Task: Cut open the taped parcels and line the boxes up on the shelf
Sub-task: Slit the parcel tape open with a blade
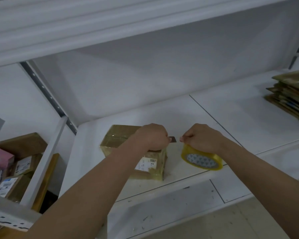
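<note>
On the white shelf [223,121], near its front edge, sits a taped parcel [121,140] with a white label [146,163] on its near face. Over the parcel's right end the left hand [151,137] has its grip curled round a knife [173,139]; only the blade tip shows, pointing right past the knuckles. Just beside it the right hand [203,138] pinches something at its fingertips, too small to tell, while the lower fingers curl over the top of a tape roll [201,158] that stands tilted on the shelf, close to the parcel's right side but apart from it. Blade tip and right fingertips are near each other, not touching. Far right on the same shelf lies a stack of flattened cardboard [290,97]. Left of the upright, a lower bay holds more boxes [21,166] with labels, one of them pink [0,159].
</note>
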Demonstrator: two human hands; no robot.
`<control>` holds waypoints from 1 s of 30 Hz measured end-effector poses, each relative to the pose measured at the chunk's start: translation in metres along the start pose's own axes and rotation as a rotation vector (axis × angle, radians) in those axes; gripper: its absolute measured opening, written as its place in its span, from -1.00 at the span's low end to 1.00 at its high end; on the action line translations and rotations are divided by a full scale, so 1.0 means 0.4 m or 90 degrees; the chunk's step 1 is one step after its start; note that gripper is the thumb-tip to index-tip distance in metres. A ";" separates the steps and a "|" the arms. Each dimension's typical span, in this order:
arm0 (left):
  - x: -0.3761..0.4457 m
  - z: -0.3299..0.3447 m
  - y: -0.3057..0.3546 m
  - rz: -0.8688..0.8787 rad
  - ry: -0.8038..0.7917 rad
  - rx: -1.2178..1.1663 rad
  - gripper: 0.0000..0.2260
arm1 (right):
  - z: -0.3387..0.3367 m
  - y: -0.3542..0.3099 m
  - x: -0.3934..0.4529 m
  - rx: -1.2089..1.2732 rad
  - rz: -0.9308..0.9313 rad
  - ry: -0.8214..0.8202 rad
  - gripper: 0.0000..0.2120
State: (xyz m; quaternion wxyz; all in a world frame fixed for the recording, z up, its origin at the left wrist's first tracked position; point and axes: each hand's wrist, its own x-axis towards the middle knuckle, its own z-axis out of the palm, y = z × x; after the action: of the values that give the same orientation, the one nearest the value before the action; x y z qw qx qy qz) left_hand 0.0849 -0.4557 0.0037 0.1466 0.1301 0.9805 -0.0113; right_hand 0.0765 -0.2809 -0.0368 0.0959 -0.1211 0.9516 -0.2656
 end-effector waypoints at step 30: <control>-0.014 0.108 0.013 -0.187 0.273 -0.168 -0.63 | 0.006 -0.041 -0.026 0.221 0.171 -0.139 -0.79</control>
State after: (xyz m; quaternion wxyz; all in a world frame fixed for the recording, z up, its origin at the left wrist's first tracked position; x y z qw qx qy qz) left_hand 0.1037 -0.4549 -0.0358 -0.0517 -0.0341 0.9905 0.1227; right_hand 0.0899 -0.2930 -0.0289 0.2523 -0.0029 0.8833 -0.3952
